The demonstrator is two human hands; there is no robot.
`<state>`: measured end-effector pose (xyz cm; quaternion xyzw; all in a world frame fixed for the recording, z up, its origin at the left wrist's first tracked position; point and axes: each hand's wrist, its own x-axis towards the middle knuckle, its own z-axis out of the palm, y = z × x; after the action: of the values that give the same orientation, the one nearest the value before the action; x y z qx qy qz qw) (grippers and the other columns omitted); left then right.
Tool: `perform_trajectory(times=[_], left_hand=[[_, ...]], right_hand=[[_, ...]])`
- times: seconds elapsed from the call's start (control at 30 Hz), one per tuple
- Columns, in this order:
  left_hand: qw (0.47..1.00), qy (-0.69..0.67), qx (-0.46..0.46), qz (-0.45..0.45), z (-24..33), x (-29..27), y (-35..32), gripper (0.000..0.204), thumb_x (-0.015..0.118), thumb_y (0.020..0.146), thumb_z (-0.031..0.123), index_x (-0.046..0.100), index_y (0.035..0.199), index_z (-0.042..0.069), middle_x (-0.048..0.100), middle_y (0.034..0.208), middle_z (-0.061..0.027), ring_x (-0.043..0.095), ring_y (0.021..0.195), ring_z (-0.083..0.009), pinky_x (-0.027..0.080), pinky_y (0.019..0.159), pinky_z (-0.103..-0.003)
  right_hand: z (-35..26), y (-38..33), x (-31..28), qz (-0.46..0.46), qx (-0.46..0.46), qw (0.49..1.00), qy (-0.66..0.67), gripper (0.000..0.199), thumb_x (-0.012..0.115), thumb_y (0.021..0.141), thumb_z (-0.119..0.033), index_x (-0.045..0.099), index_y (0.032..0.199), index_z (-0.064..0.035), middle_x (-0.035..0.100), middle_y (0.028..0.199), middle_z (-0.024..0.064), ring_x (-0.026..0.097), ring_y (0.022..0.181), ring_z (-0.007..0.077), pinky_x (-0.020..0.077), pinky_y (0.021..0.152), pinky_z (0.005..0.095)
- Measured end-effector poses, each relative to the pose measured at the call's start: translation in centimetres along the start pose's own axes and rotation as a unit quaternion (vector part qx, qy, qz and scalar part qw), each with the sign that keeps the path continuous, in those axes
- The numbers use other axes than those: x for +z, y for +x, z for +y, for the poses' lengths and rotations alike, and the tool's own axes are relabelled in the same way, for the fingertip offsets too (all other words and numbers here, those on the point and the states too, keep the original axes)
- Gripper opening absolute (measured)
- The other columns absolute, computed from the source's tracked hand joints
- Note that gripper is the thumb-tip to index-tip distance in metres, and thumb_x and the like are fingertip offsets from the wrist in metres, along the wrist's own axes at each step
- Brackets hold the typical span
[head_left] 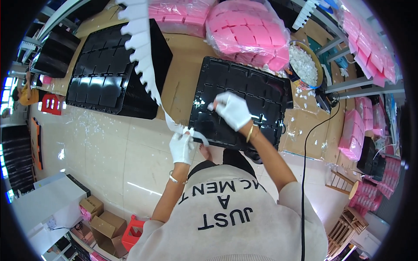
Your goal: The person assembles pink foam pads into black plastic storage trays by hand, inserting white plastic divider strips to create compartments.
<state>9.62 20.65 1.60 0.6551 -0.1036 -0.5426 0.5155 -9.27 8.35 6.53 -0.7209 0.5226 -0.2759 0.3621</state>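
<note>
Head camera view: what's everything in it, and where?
Notched strip: 1, white, upper centre
Front tray: at least 1, black, centre
Tray stack: 1 large, black, upper left
Wrapped bundles: several, pink, top and right
Tub of white pieces: 1, yellowish inside, upper right
Plastic stools: 2, red, left and lower left
Cartons: at least 2, brown, lower left
Cable: 1, black, right of centre
Other person: 1, yellow top, far left
Left hand: 1, white-gloved, holding the strip
Right hand: 1, white-gloved, above the front tray
</note>
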Motion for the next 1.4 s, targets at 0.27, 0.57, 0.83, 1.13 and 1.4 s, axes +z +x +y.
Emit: perform_trajectory(times=[0.27, 0.57, 0.83, 1.13, 1.4], left_hand=[[0.970, 0.213, 0.086, 0.078, -4.1, -6.8, 1.5, 0.010, 0.070, 0.087, 0.008, 0.066, 0.083, 0.000, 0.057, 0.064, -0.0011, 0.046, 0.051, -0.0084, 0.036, 0.049, -0.025], [0.966, 0.241, 0.039, 0.079, -3.8, -6.4, 1.2, 0.015, 0.072, 0.085, 0.007, 0.070, 0.095, -0.004, 0.066, 0.073, -0.0052, 0.054, 0.057, -0.0090, 0.041, 0.051, -0.025], [0.982, 0.184, 0.032, 0.017, -2.2, -4.9, 1.1, 0.016, 0.072, 0.086, 0.007, 0.070, 0.097, -0.003, 0.066, 0.075, -0.0041, 0.054, 0.059, -0.0070, 0.039, 0.052, -0.022], [0.980, 0.194, 0.010, -0.036, -1.8, -5.2, 2.5, 0.021, 0.074, 0.086, 0.007, 0.068, 0.103, -0.006, 0.067, 0.081, -0.0040, 0.055, 0.065, -0.0081, 0.043, 0.058, -0.023], [0.987, 0.141, 0.040, -0.060, -0.2, -4.8, -0.2, 0.021, 0.071, 0.087, 0.006, 0.069, 0.107, -0.002, 0.066, 0.081, -0.0020, 0.054, 0.063, -0.0059, 0.040, 0.056, -0.021]], right_hand=[[7.2, 13.7, -1.4, -0.038, -0.046, 0.988, -0.141, 0.020, 0.060, 0.087, -0.023, 0.071, 0.088, -0.0055, 0.069, 0.086, 0.0195, 0.066, 0.084, 0.0376, 0.0519, 0.078, 0.0445], [8.5, 16.1, 0.1, -0.012, -0.044, 0.974, -0.220, 0.018, 0.062, 0.087, -0.021, 0.071, 0.087, -0.0065, 0.069, 0.085, 0.0184, 0.067, 0.084, 0.0375, 0.0524, 0.076, 0.0473], [8.1, 16.5, 0.1, -0.034, -0.097, 0.955, -0.279, 0.011, 0.064, 0.083, -0.015, 0.069, 0.085, -0.0055, 0.068, 0.085, 0.0179, 0.067, 0.083, 0.0366, 0.0536, 0.075, 0.0453], [8.3, 16.7, 1.5, -0.004, -0.151, 0.937, -0.314, 0.012, 0.062, 0.083, -0.012, 0.068, 0.083, -0.0025, 0.068, 0.084, 0.0195, 0.068, 0.083, 0.0363, 0.0543, 0.075, 0.0446], [7.7, 14.0, 1.7, -0.002, -0.062, 0.961, -0.270, 0.014, 0.062, 0.085, -0.017, 0.070, 0.085, -0.0046, 0.067, 0.083, 0.0203, 0.066, 0.081, 0.0378, 0.0529, 0.074, 0.0445]])
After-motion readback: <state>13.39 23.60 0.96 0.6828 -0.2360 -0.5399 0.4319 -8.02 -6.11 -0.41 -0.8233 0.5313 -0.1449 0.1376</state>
